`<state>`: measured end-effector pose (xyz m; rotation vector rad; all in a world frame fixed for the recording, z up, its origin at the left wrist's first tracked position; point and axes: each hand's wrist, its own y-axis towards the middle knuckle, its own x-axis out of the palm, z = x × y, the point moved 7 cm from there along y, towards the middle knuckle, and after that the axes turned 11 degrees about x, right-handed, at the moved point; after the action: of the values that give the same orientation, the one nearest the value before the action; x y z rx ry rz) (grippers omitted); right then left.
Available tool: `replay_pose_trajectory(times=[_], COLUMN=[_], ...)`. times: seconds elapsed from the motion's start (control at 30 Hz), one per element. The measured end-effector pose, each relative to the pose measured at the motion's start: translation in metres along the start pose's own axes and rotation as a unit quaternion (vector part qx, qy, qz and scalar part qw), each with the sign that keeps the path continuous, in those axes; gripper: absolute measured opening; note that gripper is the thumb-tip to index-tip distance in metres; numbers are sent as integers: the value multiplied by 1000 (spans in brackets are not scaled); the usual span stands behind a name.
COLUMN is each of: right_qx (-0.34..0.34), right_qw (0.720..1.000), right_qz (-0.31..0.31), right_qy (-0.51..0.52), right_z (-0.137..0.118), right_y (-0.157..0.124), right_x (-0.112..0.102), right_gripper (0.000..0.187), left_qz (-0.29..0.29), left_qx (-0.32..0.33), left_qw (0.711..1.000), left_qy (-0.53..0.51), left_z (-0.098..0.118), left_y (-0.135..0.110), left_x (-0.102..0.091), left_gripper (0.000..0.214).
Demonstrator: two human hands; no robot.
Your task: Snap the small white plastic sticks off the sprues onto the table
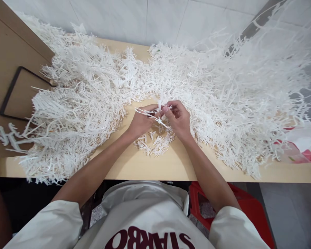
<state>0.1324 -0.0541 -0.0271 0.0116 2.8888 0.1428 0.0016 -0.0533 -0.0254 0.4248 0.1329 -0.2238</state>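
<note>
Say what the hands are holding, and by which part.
A white branched sprig, held where the left hand and right hand meet; exactly which part they grip is hidden.

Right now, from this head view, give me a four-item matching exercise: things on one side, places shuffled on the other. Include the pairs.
Things
1. white sprig
2. red stool
3. black frame
4. plastic bag

Places
A. below table height, on the right of the picture
B. at the table's right end
C. at the left hand and right hand
D. against the brown panel on the left

Pairs: 1-C, 2-A, 3-D, 4-B
</note>
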Motion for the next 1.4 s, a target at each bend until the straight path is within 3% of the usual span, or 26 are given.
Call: replay_pose_trajectory(times=[0.13,0.33,0.53,0.73,0.83,0.97,1.13,1.23,1.3,1.4], right_qx=[5,19,74,107,139,140,139,141,172,237], right_qw=[1000,1000,988,965,949,961,979,979,963,916], right_qz=[13,-16,-28,7,-22,-42,-95,-93,-100,-145], right_qy=[-13,16,136,241,283,234,116,117,182,290], right_z=[0,1,14,20,18,10,4,3,6,11], right_y=[0,0,1,-3,-4,-2,-2,-2,-3,-6], right_x=[-2,4,12,20,25,18,14,12,14,22], right_gripper=[24,25,25,20,20,25,33,33,30,27], left_qz=[-12,-61,-77,-75,-65,-38,-55,-64,-73,-85], left_qx=[10,18,-4,31,32,7,26,28,15,-22], left_qw=[998,992,995,997,997,998,998,997,997,990], left_qy=[64,110,64,1,-42,-42,26,30,-9,-108], left_z=[2,-2,-9,-5,-2,-4,-3,-5,-8,-12], left_y=[-2,-5,-5,0,1,-1,-2,-4,-6,-9], left_x=[0,10,11,7,8,6,7,8,12,18], left_gripper=[38,38,43,44,41,40,42,42,42,41])
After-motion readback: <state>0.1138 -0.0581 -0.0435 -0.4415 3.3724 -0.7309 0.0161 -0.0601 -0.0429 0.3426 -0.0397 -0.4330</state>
